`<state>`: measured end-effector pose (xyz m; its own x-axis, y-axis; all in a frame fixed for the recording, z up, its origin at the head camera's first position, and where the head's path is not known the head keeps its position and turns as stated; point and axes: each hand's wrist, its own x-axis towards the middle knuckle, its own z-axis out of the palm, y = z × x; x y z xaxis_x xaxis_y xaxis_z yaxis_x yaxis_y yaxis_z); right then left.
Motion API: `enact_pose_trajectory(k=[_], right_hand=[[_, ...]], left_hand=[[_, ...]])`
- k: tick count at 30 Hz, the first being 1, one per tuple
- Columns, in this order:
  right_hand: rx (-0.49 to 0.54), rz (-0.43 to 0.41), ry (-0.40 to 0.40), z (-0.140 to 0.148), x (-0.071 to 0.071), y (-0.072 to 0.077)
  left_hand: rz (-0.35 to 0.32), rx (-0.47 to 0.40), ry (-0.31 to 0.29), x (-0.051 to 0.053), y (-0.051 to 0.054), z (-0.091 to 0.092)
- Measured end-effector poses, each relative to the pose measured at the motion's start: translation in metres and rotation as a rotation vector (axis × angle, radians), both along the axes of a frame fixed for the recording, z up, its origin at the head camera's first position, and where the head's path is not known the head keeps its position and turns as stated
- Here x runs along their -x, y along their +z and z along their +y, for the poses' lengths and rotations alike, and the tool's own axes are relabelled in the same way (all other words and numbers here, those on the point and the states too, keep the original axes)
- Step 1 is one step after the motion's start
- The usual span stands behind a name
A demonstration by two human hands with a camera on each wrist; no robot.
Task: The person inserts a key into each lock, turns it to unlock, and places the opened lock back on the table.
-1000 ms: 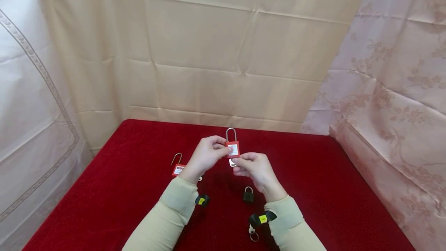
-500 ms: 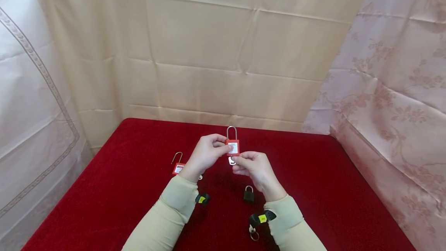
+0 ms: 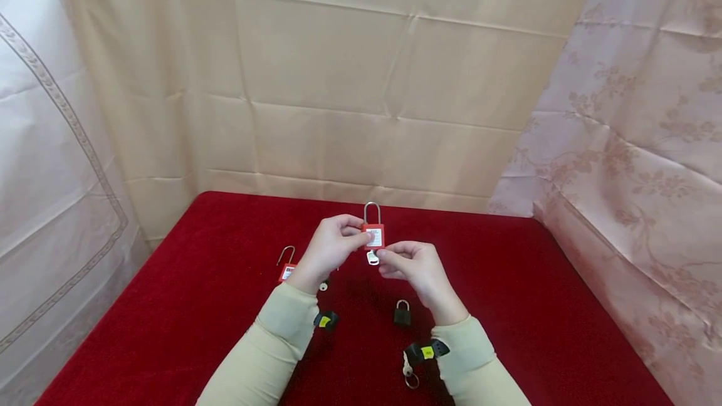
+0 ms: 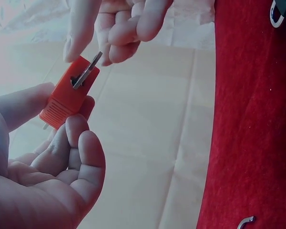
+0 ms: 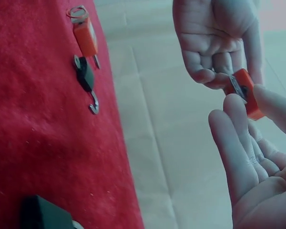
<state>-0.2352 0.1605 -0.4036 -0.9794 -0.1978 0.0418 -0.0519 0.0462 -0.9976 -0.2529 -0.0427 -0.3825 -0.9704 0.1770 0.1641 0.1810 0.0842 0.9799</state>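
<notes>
Just below frame centre: left hand (image 3: 333,249) pinches red rectangular plastic padlock (image 3: 378,234), flat silver metal key (image 4: 88,70) in keyhole (image 4: 74,81). Right hand (image 3: 416,266), thumb and fingers parted, beside key.

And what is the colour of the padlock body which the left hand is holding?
The padlock body is orange-red; it shows best in the left wrist view.
</notes>
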Motion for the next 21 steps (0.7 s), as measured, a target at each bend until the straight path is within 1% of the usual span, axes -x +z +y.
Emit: enact_pose_trajectory(k=[3, 7, 11, 14, 17, 21], right_hand=[[-0.034, 0.04, -0.021, 0.003, 0.0, 0.004], [-0.107, 0.102, -0.057, 0.007, -0.002, 0.008], [-0.206, 0.164, -0.108, 0.011, -0.004, 0.012], [-0.269, 0.2, -0.133, 0.012, -0.006, 0.014], [-0.309, 0.215, -0.119, 0.011, -0.007, 0.016], [-0.318, 0.189, -0.055, 0.009, -0.009, 0.017]], left_hand=[[-0.009, 0.003, 0.002, 0.0, 0.0, -0.001], [-0.017, 0.015, 0.006, 0.001, 0.001, -0.001], [-0.025, 0.011, -0.001, 0.001, 0.001, -0.001], [-0.032, 0.005, -0.004, 0.002, 0.0, -0.001], [-0.035, 0.004, -0.006, 0.001, 0.0, -0.001], [-0.039, 0.007, -0.009, 0.001, 0.0, -0.001]])
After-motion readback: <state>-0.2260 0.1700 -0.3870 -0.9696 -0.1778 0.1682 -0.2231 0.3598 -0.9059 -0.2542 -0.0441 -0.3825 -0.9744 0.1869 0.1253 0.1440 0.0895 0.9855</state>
